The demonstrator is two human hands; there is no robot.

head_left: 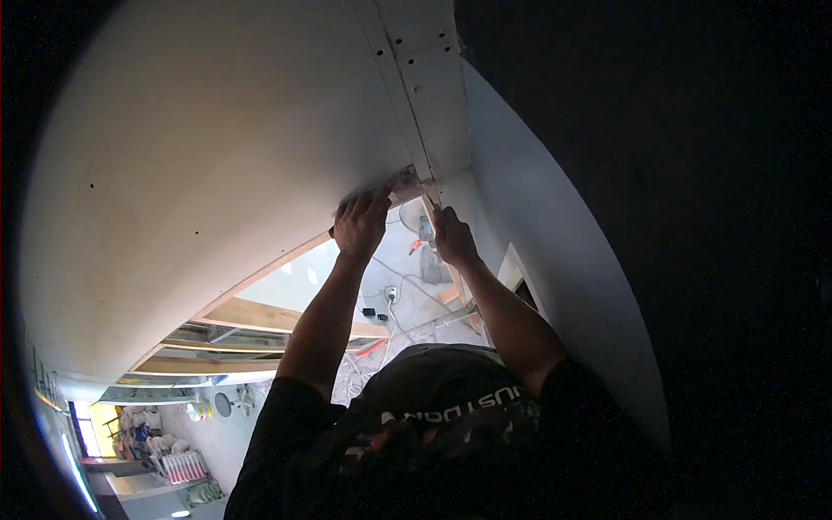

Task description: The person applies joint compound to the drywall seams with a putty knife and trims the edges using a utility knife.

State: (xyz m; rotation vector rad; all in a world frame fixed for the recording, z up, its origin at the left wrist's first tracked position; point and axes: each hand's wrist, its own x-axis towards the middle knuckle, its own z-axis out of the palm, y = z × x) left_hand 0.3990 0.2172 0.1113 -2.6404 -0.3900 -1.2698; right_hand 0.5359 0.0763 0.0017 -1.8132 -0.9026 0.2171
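Note:
My left hand (pixel 362 224) is raised under the pale ceiling board, its fingers wrapped over a flat trowel. The trowel's stained metal blade (pixel 406 183) lies close under the seam between two boards, and a dark end of the tool shows beside my wrist. Close to its right, my right hand (pixel 453 237) is closed on a slim putty knife (pixel 428 196), whose tip reaches up to the blade and the seam. My fingers hide most of both handles. The ceiling board (pixel 217 130) spreads above my hands, with dark screw heads along the seam.
A curved grey-white panel (pixel 555 225) stands on the right. Below the ceiling edge run wooden framing strips (pixel 251 314). Cables (pixel 403 286) trail across the floor. A bucket (pixel 200 410) and a red-and-white rack (pixel 184 468) stand at lower left.

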